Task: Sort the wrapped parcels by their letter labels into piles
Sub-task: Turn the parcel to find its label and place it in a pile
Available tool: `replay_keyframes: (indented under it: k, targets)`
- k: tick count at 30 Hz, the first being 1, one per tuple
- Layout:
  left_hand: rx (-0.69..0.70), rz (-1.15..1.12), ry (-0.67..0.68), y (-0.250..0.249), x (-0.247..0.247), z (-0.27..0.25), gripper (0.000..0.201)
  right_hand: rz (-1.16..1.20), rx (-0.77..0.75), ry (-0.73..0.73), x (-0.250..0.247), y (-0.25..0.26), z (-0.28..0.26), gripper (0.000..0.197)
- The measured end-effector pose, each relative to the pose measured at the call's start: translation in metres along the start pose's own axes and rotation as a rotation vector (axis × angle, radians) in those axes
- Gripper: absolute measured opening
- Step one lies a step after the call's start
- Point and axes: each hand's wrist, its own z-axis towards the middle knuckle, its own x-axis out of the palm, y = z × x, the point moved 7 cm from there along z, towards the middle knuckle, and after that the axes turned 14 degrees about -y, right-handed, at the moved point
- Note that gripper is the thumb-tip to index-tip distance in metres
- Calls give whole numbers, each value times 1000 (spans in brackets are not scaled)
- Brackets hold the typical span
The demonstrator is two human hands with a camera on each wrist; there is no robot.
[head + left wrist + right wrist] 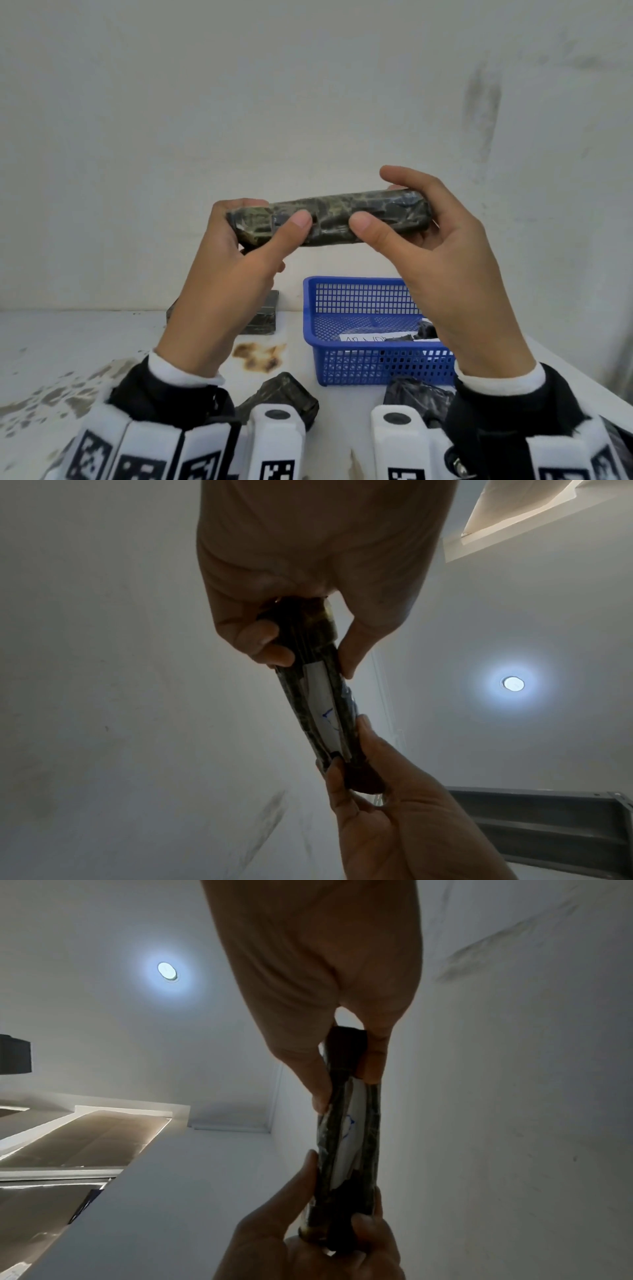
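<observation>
I hold one long parcel [329, 219] wrapped in dark mottled film level in front of the wall, one end in each hand. My left hand [269, 213] grips its left end and my right hand [375, 198] grips its right end, each with the thumb on the near face. In the left wrist view the parcel [346, 704] carries a white label [323, 712] on its underside with blue pen strokes that I cannot read. The right wrist view shows the same label [346, 1131] between my two hands.
A blue mesh basket [359, 363] on the white table holds a paper slip and some dark parcels. More dark parcels lie near my wrists [281, 397] [418, 397], and a stack [263, 315] stands against the wall. The table [85, 342] is stained.
</observation>
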Motion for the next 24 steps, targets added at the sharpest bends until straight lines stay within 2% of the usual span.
replay_keyframes:
  k: [5,8,10,11,14,15,17,18,22,24]
  targets:
    - [51,-52,9,-9,-3,0,48,-1,33,25,4,-6,-2,70]
    - [91,-55,20,-12,-7,2,45,66,85,65,10,-4,-6,55]
    - [83,-41,47,-13,-6,2,53,93,78,62,8,-2,-5,47]
    - [54,-50,63,-11,-5,2,58,102,72,50,6,-2,-3,48]
    - [-6,-101,48,-5,-9,7,55,126,96,32,0,-3,1,63]
    - [-17,-101,31,-4,-10,8,62,128,100,36,0,-3,2,65]
    - [-46,-93,48,-3,-8,7,78,130,83,59,-1,-1,3,58]
    - [-65,-99,72,-2,-5,6,78,137,74,69,-2,0,3,55]
    - [-115,-151,103,-3,-1,3,48,173,85,99,-2,1,3,50]
    - [-106,-151,103,-5,-2,2,47,171,84,107,-3,2,4,45]
